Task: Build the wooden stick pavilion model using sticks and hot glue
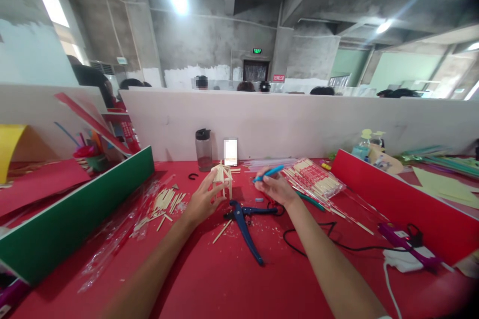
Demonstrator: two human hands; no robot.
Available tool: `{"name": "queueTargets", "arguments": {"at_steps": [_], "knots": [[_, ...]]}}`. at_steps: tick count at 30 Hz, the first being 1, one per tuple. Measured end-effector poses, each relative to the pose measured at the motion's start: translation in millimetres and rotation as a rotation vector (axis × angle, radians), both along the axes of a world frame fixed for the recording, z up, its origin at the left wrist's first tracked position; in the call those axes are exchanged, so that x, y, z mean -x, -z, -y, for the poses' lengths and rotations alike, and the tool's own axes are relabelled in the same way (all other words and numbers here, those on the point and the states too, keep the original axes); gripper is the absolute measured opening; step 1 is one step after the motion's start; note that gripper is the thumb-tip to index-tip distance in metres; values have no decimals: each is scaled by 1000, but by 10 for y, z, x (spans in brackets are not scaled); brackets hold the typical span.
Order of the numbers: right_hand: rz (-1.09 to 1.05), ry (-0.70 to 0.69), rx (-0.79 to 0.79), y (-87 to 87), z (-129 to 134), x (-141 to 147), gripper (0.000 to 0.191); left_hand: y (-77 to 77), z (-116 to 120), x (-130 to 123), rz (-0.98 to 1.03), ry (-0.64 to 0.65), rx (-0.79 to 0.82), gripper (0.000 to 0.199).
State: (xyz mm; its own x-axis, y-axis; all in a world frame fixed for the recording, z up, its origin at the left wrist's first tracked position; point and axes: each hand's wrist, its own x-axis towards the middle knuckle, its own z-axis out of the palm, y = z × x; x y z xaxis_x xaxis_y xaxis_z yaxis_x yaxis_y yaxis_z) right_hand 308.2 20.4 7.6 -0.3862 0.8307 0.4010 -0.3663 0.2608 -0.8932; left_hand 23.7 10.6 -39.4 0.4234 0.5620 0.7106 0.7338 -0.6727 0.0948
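Note:
A small model made of pale wooden sticks [223, 177] stands upright on the red table. My left hand [204, 200] is at its left side, fingers apart, close to or touching the sticks. To the right of the model, my right hand [276, 185] is closed around a blue pen-like tool [272, 171] whose tip points left toward the model. In front of both hands lies a dark blue cutter [245, 232] with its handles spread. Cut stick pieces [166, 200] are piled left of my left hand.
Behind stand a bottle [204, 150] and a bright-screened phone [231, 152] against a white partition [292, 119]. Packaged sticks [316, 179] and a black cable [352, 247] lie right. Green [86, 209] and red [404, 204] boards flank the workspace.

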Motion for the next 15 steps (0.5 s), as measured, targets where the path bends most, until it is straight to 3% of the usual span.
{"name": "queueTargets", "arguments": {"at_steps": [3,9,12,15], "knots": [[69,217,18,39,-63,173,37,13,-12,13,-2,10,17,51],[151,387,-67,187,-188,384,31,-9,13,14,-14,0,48,53],[87,476,-87,151,-234,423,32,-32,39,4,0,20,69,51],[-65,670,-99,29,-318,392,36,-50,52,-2,16,30,72,50]]}}
